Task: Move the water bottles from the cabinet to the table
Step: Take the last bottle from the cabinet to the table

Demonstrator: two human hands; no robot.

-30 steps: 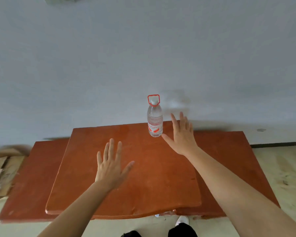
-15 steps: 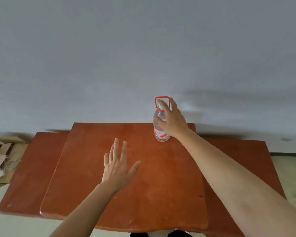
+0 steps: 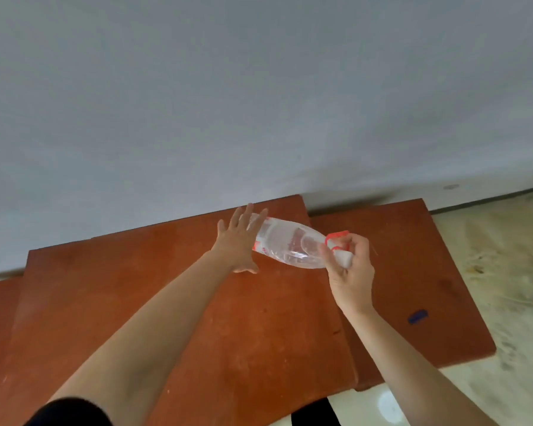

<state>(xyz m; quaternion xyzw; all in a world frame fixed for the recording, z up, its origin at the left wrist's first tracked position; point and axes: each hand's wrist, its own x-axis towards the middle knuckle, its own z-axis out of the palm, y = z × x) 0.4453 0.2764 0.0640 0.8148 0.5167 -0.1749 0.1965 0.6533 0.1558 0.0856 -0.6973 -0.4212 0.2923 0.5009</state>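
Observation:
A clear plastic water bottle [image 3: 290, 245] with a red-and-white label and a red carry loop is tipped almost flat above the reddish-brown tabletop [image 3: 197, 318]. My right hand [image 3: 350, 272] grips its white cap and neck, fingers curled round them. My left hand [image 3: 239, 241] is spread with straight fingers against the bottle's base end, hiding part of the base. The cap points right, the base points left and away from me.
A second reddish-brown panel [image 3: 413, 272] lies lower at the right with a small blue mark [image 3: 417, 316] on it. A grey wall [image 3: 259, 103] stands right behind the table. Pale stained floor [image 3: 505, 256] runs along the right side.
The bottle stood upright at the table's back edge; my right hand took hold of its top and tipped it sideways. My left hand moved forward from above the tabletop to the bottle's base.

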